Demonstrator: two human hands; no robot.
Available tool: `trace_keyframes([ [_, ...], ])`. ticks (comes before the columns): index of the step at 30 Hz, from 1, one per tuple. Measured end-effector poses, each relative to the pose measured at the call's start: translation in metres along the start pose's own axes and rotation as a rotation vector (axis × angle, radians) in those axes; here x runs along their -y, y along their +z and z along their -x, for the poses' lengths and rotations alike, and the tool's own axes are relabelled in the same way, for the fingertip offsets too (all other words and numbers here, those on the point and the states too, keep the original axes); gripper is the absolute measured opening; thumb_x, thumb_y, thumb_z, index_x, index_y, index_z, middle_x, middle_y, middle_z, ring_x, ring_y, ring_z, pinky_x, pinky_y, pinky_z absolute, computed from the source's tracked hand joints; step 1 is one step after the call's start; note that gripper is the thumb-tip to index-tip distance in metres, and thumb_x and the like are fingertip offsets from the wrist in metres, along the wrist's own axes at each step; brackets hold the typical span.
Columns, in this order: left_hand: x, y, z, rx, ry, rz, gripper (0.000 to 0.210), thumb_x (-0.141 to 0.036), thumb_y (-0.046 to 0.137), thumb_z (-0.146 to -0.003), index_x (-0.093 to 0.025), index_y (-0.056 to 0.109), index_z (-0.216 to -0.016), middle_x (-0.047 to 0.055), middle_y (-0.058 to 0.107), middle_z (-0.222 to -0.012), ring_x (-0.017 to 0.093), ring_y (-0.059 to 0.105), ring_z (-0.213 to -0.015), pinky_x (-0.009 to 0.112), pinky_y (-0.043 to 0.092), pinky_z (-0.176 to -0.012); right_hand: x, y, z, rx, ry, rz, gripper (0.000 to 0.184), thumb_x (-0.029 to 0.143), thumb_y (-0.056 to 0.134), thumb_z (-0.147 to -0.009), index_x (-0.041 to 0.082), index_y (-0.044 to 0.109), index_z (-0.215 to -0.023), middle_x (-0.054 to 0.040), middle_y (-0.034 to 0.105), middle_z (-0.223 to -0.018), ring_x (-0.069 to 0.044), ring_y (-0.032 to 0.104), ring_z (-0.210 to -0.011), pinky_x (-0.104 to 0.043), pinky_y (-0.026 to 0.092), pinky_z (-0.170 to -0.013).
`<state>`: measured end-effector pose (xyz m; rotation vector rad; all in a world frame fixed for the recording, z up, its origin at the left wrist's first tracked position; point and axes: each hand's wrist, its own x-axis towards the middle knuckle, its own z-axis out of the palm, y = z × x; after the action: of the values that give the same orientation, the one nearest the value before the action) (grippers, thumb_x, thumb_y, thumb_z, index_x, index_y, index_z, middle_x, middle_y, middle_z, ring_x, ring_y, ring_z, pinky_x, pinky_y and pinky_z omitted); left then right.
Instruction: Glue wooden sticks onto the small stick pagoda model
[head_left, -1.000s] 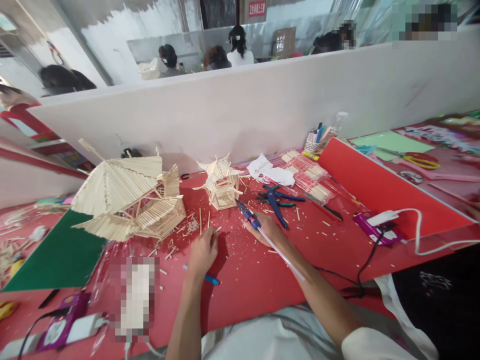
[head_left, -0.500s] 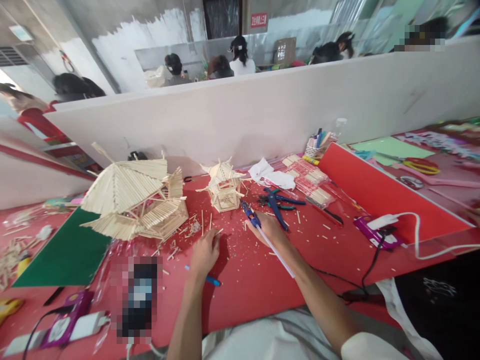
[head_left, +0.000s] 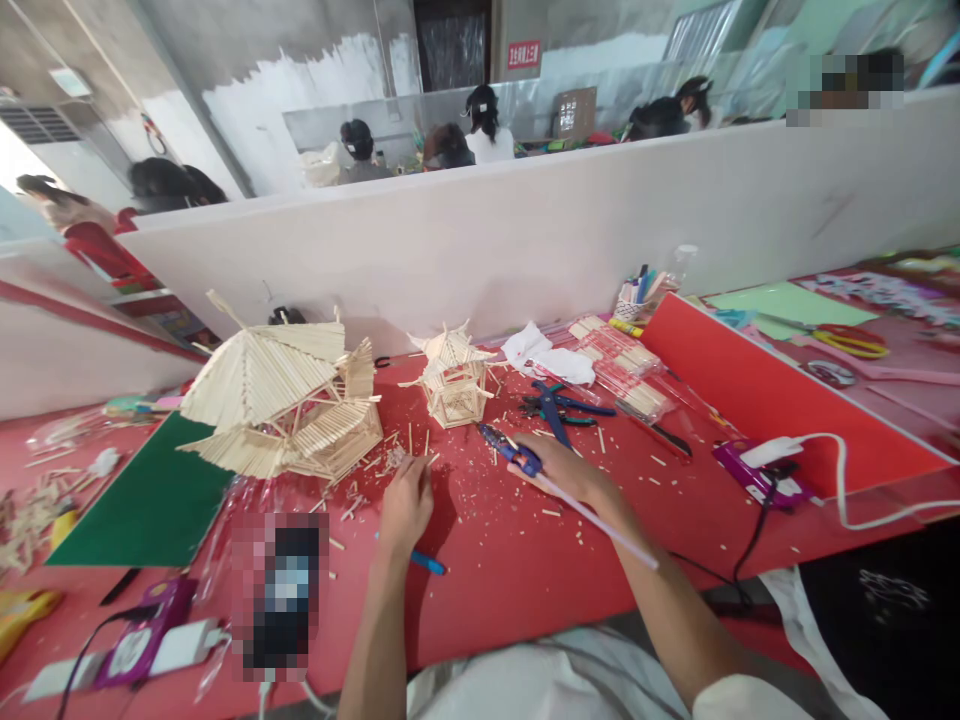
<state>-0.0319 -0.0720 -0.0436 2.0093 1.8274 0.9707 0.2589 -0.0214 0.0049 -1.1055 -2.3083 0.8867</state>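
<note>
In the head view my right hand (head_left: 561,466) is wrapped round a blue hot glue gun (head_left: 527,460). A long whitish glue stick (head_left: 600,522) juts from its back, and the nozzle points left, just in front of a small wooden-stick pavilion model (head_left: 454,380). My left hand (head_left: 406,506) is closed, its fingertips pinching a short wooden stick (head_left: 433,459) over the table. A larger pavilion model (head_left: 274,395) with a slatted roof stands to the left. Under my left wrist lies a blue pen (head_left: 427,563).
Blue-handled pliers (head_left: 556,412), white tissue (head_left: 551,358) and packs of wooden sticks (head_left: 628,365) lie at right. A red board (head_left: 772,410) leans beyond a purple power strip (head_left: 761,475). Left are a green board (head_left: 150,500) and a phone (head_left: 281,600). A white partition (head_left: 480,235) runs behind.
My right hand has drawn the glue gun slightly right and nearer, swinging it flatter so the nozzle points more to the left. My left hand stays almost in place. The view has shifted slightly.
</note>
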Motion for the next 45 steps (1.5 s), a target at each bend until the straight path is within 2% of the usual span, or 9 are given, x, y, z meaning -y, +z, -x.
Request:
trace_keyframes([
  [4,0.002,-0.005,-0.003,-0.121,-0.001,0.069,0.038,-0.014,0.045,-0.092,-0.019,0.07,-0.12,0.011,0.067,-0.111,0.021,0.067,-0.103,0.037,0.054,-0.094,-0.001,-0.003,0.003,0.118,0.08,0.269,0.025,0.016,0.061,-0.088,0.019,0.062,-0.113,-0.0119,0.069,-0.114,-0.026,0.067,-0.104,-0.033,0.048,-0.086],
  [8,-0.005,-0.011,-0.005,-0.218,-0.034,0.148,0.029,-0.024,0.05,-0.096,-0.021,0.073,-0.113,0.01,0.069,-0.108,0.02,0.068,-0.101,0.035,0.055,-0.092,-0.012,0.01,0.001,0.1,0.099,0.469,0.037,0.009,0.06,-0.087,0.017,0.061,-0.123,-0.0175,0.063,-0.131,-0.029,0.062,-0.121,-0.039,0.047,-0.098],
  [14,-0.024,-0.021,-0.008,-0.235,-0.001,0.164,0.019,-0.031,0.056,-0.097,-0.022,0.072,-0.101,0.007,0.075,-0.099,0.02,0.069,-0.094,0.035,0.055,-0.089,0.009,0.004,0.003,0.036,0.055,0.676,0.043,0.007,0.068,-0.086,0.012,0.061,-0.128,-0.0189,0.066,-0.12,-0.033,0.063,-0.114,-0.044,0.051,-0.092],
  [18,-0.042,-0.024,-0.012,-0.207,0.102,0.124,0.017,-0.025,0.056,-0.097,-0.023,0.072,-0.101,0.005,0.075,-0.095,0.02,0.069,-0.092,0.034,0.055,-0.086,0.051,0.001,-0.01,-0.091,-0.26,0.638,0.022,0.009,0.057,-0.097,0.018,0.063,-0.117,-0.0098,0.067,-0.11,-0.021,0.065,-0.098,-0.033,0.051,-0.085],
  [21,-0.054,-0.024,-0.016,-0.183,0.161,0.078,0.017,-0.019,0.056,-0.095,-0.023,0.07,-0.104,0.005,0.076,-0.096,0.02,0.069,-0.092,0.033,0.054,-0.086,0.069,0.011,-0.029,-0.2,-0.472,0.669,0.017,0.014,0.054,-0.102,0.017,0.063,-0.117,-0.01,0.068,-0.115,-0.02,0.064,-0.101,-0.031,0.05,-0.083],
  [27,-0.06,-0.027,-0.023,-0.111,0.123,0.043,0.023,-0.015,0.056,-0.094,-0.023,0.065,-0.113,0.005,0.076,-0.098,0.019,0.07,-0.09,0.032,0.054,-0.084,0.062,0.023,-0.057,-0.222,-0.612,0.785,0.011,0.011,0.055,-0.101,0.017,0.065,-0.102,-0.005,0.069,-0.091,-0.02,0.061,-0.089,-0.032,0.049,-0.076],
  [38,-0.026,-0.04,-0.05,-0.092,0.003,0.118,0.025,-0.037,0.063,-0.095,-0.022,0.064,-0.114,0.008,0.073,-0.112,0.022,0.069,-0.101,0.035,0.054,-0.091,0.026,0.001,-0.075,-0.319,-0.44,0.734,0.023,0.001,0.056,-0.094,0.016,0.071,-0.102,-0.0113,0.072,-0.106,-0.024,0.061,-0.097,-0.035,0.048,-0.077],
  [41,-0.02,-0.038,-0.067,-0.086,0.047,0.183,0.027,-0.041,0.056,-0.098,-0.021,0.064,-0.116,0.008,0.072,-0.11,0.021,0.069,-0.101,0.034,0.054,-0.092,0.026,-0.003,-0.086,-0.312,-0.431,0.8,0.019,0.003,0.057,-0.094,0.017,0.07,-0.095,-0.0102,0.072,-0.098,-0.024,0.059,-0.092,-0.035,0.047,-0.074],
  [45,-0.016,-0.026,-0.078,-0.19,0.049,0.222,0.027,-0.042,0.051,-0.1,-0.02,0.064,-0.11,0.007,0.072,-0.104,0.02,0.069,-0.097,0.033,0.054,-0.088,0.028,-0.001,-0.097,-0.325,-0.456,0.8,0.016,0.006,0.06,-0.094,0.018,0.069,-0.091,-0.0069,0.068,-0.086,-0.024,0.056,-0.088,-0.036,0.044,-0.074],
])
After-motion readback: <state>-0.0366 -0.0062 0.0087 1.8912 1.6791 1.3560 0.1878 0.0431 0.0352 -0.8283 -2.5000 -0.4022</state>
